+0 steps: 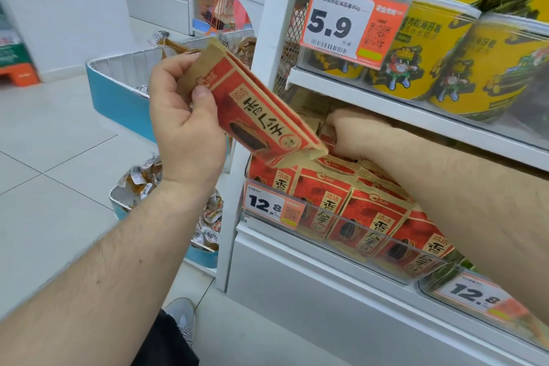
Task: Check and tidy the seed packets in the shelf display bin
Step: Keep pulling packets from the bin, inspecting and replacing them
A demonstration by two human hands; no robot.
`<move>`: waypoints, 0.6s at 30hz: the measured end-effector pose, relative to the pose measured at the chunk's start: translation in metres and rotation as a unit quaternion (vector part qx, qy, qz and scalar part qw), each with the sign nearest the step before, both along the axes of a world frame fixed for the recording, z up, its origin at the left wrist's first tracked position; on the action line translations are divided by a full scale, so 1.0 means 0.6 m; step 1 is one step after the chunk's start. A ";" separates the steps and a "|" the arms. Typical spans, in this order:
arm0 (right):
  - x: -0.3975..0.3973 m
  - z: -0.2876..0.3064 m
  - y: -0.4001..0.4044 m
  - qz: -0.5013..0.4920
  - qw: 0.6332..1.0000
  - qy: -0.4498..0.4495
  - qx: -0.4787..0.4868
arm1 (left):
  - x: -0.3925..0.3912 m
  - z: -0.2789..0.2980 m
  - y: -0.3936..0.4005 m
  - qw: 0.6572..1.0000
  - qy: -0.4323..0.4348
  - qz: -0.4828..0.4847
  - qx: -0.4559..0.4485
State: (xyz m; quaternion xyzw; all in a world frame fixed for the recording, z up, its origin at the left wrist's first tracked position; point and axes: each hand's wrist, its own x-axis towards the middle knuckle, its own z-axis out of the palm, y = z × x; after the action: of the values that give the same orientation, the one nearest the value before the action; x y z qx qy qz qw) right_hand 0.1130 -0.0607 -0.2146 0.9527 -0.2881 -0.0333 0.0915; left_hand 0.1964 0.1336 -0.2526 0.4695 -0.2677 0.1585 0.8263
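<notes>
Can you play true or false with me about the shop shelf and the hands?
1. The left hand holds red and tan paper seed packets. True.
2. The right hand hangs idle away from the shelf. False: it reaches among the packets in the clear plastic display bin.
3. The yellow cans stand on the shelf above the bin. True.
4. The orange price tag on the bin reads 5.9. False: it reads 12.8.

Bright, even shop light, soft shadows, wide-angle bending at edges, slight blur throughout
</notes>
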 end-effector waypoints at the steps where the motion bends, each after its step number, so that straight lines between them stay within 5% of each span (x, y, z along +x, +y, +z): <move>1: 0.001 -0.001 0.001 0.007 1.000 0.015 -0.001 | -0.001 -0.001 0.003 1.000 0.002 -0.001 -0.002; 5: 0.008 -0.011 0.011 0.005 0.997 0.080 -0.020 | -0.010 -0.012 0.009 0.997 0.043 -0.051 0.030; 10: 0.008 -0.011 0.012 0.005 0.995 0.094 -0.043 | -0.023 -0.030 0.003 0.973 0.042 -0.120 0.193; 18: 0.001 -0.017 0.004 0.001 0.997 0.082 -0.011 | -0.035 -0.026 -0.004 0.957 0.056 -0.156 0.238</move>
State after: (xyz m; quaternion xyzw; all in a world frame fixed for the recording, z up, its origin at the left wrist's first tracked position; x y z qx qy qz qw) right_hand 0.1137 -0.0584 -0.2250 0.9460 -0.2787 -0.1085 0.1250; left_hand 0.1756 0.1313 -0.2682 0.6133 -0.3211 -0.0671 0.7185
